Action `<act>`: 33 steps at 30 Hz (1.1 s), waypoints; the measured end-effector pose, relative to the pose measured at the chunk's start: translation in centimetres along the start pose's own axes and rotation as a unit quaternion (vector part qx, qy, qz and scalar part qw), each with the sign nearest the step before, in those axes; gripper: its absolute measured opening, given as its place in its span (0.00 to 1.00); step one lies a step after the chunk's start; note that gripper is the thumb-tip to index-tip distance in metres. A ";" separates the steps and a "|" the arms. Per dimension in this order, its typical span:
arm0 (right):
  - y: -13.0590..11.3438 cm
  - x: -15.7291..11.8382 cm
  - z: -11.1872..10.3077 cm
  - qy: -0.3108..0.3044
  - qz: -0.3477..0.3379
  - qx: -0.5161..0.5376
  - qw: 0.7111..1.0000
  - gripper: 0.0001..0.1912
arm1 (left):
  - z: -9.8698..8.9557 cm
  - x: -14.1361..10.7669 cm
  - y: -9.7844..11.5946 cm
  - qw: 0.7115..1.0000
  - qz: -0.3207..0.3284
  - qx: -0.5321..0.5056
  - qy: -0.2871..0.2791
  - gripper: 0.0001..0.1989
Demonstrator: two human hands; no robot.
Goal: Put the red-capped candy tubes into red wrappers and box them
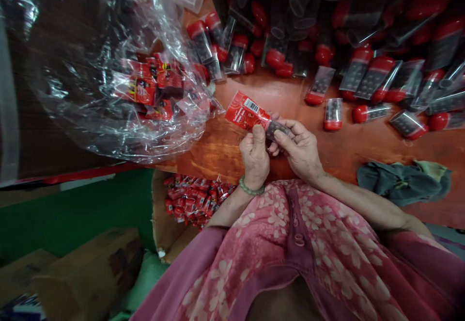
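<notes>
A red printed wrapper point(247, 110) with a barcode is between my hands, pointing up and to the left. My left hand point(255, 153), with a green bead bracelet on its wrist, pinches the wrapper's lower edge with its thumb. The fingers of my right hand point(300, 149) close round a clear tube point(276, 129) of dark pellets, whose far end meets the wrapper's open end. Similar red-capped tubes point(333, 114) lie on the reddish wooden table point(210, 153) to the right.
A clear plastic bag point(160, 139) with red packets point(145, 88) lies at the left. Many tubes pile up at the back right. A dark cloth point(395, 180) is at the right edge. Below the table, a cardboard box point(160, 219) holds red wrapped pieces point(198, 197).
</notes>
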State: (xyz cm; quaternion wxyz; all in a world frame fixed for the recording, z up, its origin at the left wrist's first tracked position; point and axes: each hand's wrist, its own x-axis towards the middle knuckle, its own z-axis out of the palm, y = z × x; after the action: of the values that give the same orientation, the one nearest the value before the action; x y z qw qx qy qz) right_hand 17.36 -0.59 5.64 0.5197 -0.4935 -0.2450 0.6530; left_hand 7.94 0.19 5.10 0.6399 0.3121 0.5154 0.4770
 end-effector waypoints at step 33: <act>-0.7 -0.9 -0.6 -0.039 -0.020 -0.062 0.997 0.22 | -0.2 0.8 1.7 0.993 -0.009 -0.112 0.031 0.24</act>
State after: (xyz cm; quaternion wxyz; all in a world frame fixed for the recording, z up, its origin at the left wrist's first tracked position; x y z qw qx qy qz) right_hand 18.14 -1.26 6.30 0.4911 -0.4936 -0.3149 0.6450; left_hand 7.24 1.50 6.29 0.6589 0.2185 0.4810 0.5355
